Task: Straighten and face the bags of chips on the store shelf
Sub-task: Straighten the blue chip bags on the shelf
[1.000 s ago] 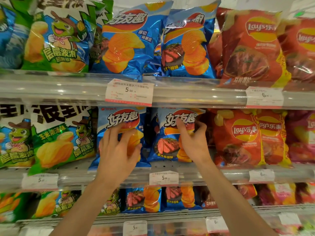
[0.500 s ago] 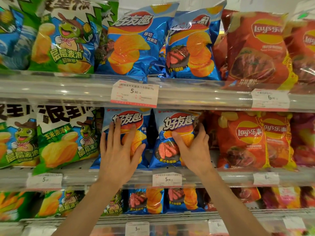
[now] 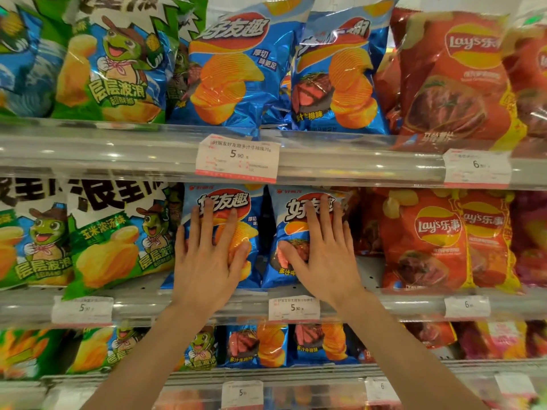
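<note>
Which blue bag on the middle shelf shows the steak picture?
The right blue bag, under the right hand; the left blue bag shows only chips.

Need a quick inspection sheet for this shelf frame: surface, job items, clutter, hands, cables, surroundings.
Surface: middle shelf, clear front rail carrying price tags.
Job's things: left blue chip bag and right blue chip bag stand side by side, fronts facing out, roughly upright.
Clutter: nothing seen.
Grippers: left hand lies flat on the left blue bag, fingers straight and spread; right hand lies flat on the right blue bag, likewise.
Cables: nothing seen.
Surroundings: green chip bags to the left, red chip bags to the right; more bags on the shelves above and below, the upper blue ones leaning.
</note>
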